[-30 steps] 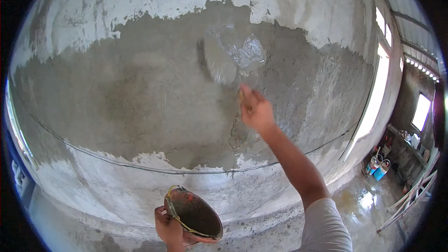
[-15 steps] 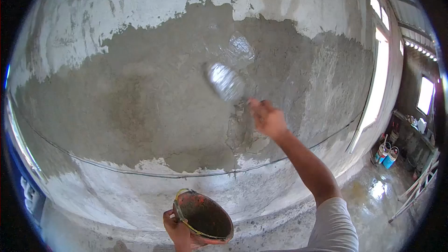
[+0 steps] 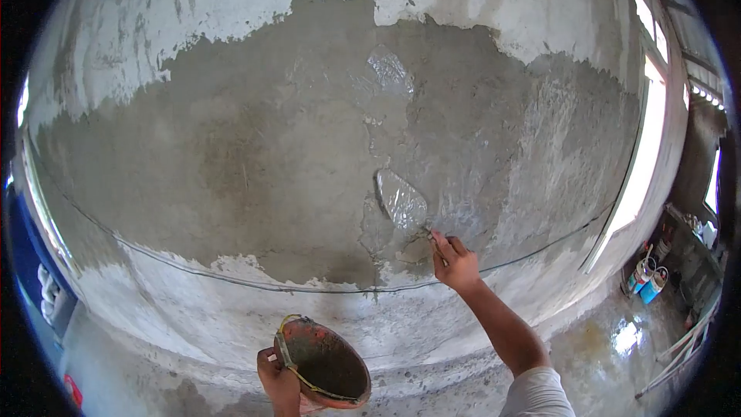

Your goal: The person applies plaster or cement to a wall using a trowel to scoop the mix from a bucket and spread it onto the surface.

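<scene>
At the wall point(image 3: 293, 154), trowel point(image 3: 403, 201) in right hand point(image 3: 457, 261), handle mostly hidden.

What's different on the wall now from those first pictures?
The right hand and its trowel moved down the wall, from beside the shiny patch to well below it, nearer the cable. Nothing was picked up or let go. The left hand still holds the bucket low down, and the shiny patch is still there.

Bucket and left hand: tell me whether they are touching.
Touching. The head view shows the left hand at the left side of the bucket, its fingers curled against the rim with no gap visible between them.
</scene>
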Demonstrator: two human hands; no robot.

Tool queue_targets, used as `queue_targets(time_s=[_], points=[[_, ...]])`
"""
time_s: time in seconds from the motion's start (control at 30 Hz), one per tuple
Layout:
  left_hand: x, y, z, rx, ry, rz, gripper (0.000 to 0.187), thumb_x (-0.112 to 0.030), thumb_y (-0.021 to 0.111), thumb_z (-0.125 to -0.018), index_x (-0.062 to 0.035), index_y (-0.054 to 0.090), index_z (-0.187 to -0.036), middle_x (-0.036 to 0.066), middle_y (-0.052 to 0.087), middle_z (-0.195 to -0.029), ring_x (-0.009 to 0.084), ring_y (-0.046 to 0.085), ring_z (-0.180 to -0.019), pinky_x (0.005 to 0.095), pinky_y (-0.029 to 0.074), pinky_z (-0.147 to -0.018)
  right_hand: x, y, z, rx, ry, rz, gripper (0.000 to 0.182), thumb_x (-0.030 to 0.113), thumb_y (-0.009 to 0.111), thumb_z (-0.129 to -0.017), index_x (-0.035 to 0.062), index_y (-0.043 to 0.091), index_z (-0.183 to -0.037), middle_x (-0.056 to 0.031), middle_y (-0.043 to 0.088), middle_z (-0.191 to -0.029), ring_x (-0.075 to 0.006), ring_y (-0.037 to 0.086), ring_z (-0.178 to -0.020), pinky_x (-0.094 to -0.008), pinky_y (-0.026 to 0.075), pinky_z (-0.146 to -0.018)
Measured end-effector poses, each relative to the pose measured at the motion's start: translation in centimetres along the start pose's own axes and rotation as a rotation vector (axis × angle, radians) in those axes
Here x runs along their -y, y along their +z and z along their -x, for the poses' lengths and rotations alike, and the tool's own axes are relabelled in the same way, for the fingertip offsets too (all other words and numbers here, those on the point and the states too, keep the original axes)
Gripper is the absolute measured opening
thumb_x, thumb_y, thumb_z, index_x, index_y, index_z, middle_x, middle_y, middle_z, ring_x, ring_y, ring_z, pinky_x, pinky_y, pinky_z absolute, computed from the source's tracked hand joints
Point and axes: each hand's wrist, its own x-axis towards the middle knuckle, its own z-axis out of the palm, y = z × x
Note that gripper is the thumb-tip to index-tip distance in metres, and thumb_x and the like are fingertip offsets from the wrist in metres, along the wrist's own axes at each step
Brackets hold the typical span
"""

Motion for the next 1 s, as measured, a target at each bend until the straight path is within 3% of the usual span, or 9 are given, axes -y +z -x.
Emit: queue_targets(time_s=[0.23,0.37,0.43,0.63,0.77,0.83,0.87,0.93,1.0], points=[[-0.4,1.9,2.1,0.0,-0.084,-0.031,0.033,0.002,0.069,-0.087,-0.0012,0.05,-0.113,0.014,0.069,-0.083,0.0174,0.068,-0.074,0.0306,0.052,-0.063,2.2,-3.9,-17.6,-0.302,0.041,-0.116,0.057,0.013,0.069,-0.089,0.0158,0.053,-0.144,-0.0181,0.065,-0.1,-0.0413,0.067,-0.073,-0.0477,0.057,-0.065],[0.3,2.8,2.9,-0.031,-0.079,0.038,0.037,0.009,0.066,-0.082,-0.0014,0.05,-0.113,0.012,0.068,-0.082,0.0163,0.066,-0.072,0.0301,0.051,-0.062,4.3,-2.0,-20.7,-0.09,0.115,0.013,0.065,0.01,0.066,-0.087,0.0173,0.047,-0.149,-0.0187,0.065,-0.107,-0.0418,0.068,-0.076,-0.0491,0.058,-0.066],[0.5,2.6,3.1,-0.032,-0.114,0.044,0.038,0.01,0.066,-0.08,-0.0014,0.05,-0.113,0.012,0.068,-0.081,0.0162,0.065,-0.071,0.0294,0.051,-0.062,5.4,-0.6,-17.7,0.195,0.019,0.149,0.072,0.009,0.065,-0.083,0.0185,0.044,-0.152,-0.0209,0.065,-0.111,-0.0419,0.071,-0.077,-0.0495,0.06,-0.066],[0.3,2.7,4.3,0.0,-0.161,0.06,0.043,0.013,0.063,-0.074,-0.002,0.051,-0.112,0.012,0.068,-0.083,0.0185,0.066,-0.072,0.03,0.051,-0.063,4.2,1.9,-2.3,0.266,-0.136,0.039,0.069,0.014,0.065,-0.084,0.0208,0.047,-0.15,-0.0197,0.067,-0.107,-0.038,0.069,-0.069,-0.0493,0.059,-0.062],[6.4,1.4,4.0,-0.051,-0.025,-0.079,0.047,0.015,0.064,-0.069,-0.0028,0.053,-0.111,0.011,0.067,-0.08,0.0201,0.065,-0.069,0.0328,0.052,-0.059,6.1,-2.5,5.6,0.45,0.152,-0.291,0.046,0.02,0.067,-0.091,0.0195,0.063,-0.136,-0.0134,0.07,-0.087,-0.0368,0.069,-0.072,-0.048,0.057,-0.064],[6.2,0.8,3.7,0.039,-0.006,-0.286,0.045,0.012,0.068,-0.07,-0.003,0.054,-0.11,0.012,0.066,-0.079,0.0193,0.064,-0.067,0.0341,0.051,-0.057,7.3,-2.5,12.0,0.563,0.531,-0.689,0.038,0.014,0.077,-0.087,0.012,0.071,-0.125,-0.012,0.076,-0.093,-0.0136,0.068,-0.071,-0.0334,0.055,-0.065],[7.1,0.6,3.4,0.021,0.0,-0.275,0.045,0.012,0.068,-0.07,-0.003,0.054,-0.11,0.012,0.066,-0.079,0.0193,0.064,-0.067,0.0341,0.051,-0.057,7.9,-1.4,16.3,0.462,0.498,-0.808,0.042,0.025,0.076,-0.091,0.012,0.068,-0.13,-0.0135,0.076,-0.1,-0.0165,0.073,-0.081,-0.0356,0.058,-0.074],[9.5,0.3,3.1,0.01,-0.089,-0.228,0.038,0.002,0.076,-0.078,-0.0027,0.056,-0.109,0.011,0.066,-0.077,0.0205,0.064,-0.068,0.0371,0.05,-0.056,10.5,-5.5,17.8,0.874,0.676,-0.74,0.036,0.021,0.08,-0.088,0.0106,0.073,-0.122,-0.0109,0.078,-0.103,-0.0113,0.071,-0.083,-0.0318,0.058,-0.076],[7.3,1.5,3.1,-0.038,-0.195,-0.223,0.032,-0.008,0.077,-0.083,-0.0023,0.057,-0.108,0.011,0.067,-0.076,0.0203,0.065,-0.067,0.0376,0.05,-0.057,13.3,-6.1,21.5,0.99,0.901,-0.778,0.037,0.038,0.077,-0.086,0.0106,0.073,-0.111,-0.0196,0.074,-0.095,-0.031,0.072,-0.084,-0.0481,0.054,-0.071]])
